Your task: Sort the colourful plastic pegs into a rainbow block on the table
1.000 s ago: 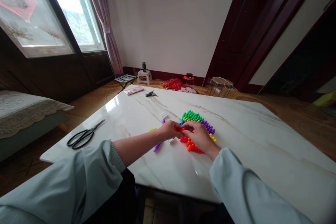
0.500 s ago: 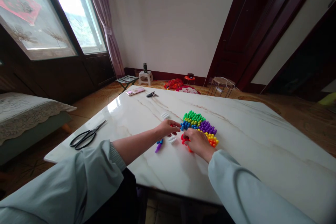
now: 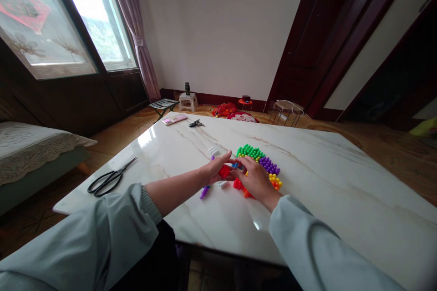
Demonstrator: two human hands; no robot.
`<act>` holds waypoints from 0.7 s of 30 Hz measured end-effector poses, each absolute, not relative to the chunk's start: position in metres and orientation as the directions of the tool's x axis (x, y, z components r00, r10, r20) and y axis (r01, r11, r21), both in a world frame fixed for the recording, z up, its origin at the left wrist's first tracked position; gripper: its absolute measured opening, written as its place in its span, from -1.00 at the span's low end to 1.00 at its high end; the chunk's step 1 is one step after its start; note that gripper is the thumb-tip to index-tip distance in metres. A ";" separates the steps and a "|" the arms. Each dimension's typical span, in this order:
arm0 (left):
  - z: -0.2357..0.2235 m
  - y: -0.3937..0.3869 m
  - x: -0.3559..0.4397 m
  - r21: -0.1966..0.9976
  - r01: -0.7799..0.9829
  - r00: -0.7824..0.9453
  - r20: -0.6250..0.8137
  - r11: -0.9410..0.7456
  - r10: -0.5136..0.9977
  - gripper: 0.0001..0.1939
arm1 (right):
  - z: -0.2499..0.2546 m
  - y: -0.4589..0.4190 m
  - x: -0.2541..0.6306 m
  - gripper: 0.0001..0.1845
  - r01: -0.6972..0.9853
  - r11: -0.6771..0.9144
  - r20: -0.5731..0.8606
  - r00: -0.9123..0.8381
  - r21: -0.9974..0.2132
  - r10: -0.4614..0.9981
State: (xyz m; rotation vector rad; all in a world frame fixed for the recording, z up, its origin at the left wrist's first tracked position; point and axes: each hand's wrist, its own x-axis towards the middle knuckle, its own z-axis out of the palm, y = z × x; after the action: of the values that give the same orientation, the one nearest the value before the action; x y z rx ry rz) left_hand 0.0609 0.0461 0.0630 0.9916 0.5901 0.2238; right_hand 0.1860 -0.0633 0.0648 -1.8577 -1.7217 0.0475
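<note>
A flat cluster of coloured plastic bead pieces [image 3: 259,159] lies on the white marble table [image 3: 324,191], in green, purple, blue, yellow, orange and red patches. My left hand [image 3: 216,169] pinches a small red piece [image 3: 224,171] at the cluster's left edge. My right hand [image 3: 254,177] rests on the cluster's near side, fingers curled over the red and blue beads and meeting the left hand. A purple peg [image 3: 204,192] and small white pieces [image 3: 213,150] lie just left of my hands.
Black scissors [image 3: 109,177] lie near the table's left edge. A pink phone [image 3: 174,119] and keys [image 3: 195,123] sit at the far corner. Beyond the table are small stools, a folding stool and red items on the floor. A bed stands at the left.
My left hand has picked up a red piece and brought it against the right hand. The right hand shifted slightly left over the cluster's near edge.
</note>
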 end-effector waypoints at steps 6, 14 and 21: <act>0.073 0.039 0.061 0.800 0.015 0.938 -0.219 0.600 0.269 -0.40 | 0.067 -0.063 0.175 -0.78 0.871 0.213 0.433 -0.001 -0.442 0.901; 0.078 0.039 0.063 0.777 -0.029 0.909 -0.241 0.629 0.340 -0.41 | 0.066 -0.060 0.186 -0.87 0.888 0.174 0.506 0.074 -0.426 0.859; 0.073 0.030 0.066 0.834 0.033 0.878 -0.287 0.550 0.382 -0.65 | 0.070 -0.062 0.187 -0.89 0.903 0.082 0.505 0.160 -0.423 0.848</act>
State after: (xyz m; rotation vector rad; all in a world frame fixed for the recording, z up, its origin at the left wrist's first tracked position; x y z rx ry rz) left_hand 0.0659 0.0301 0.0727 0.9746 0.4722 0.2155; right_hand 0.1874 -0.0620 0.0699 -1.7524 -1.6761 -0.1011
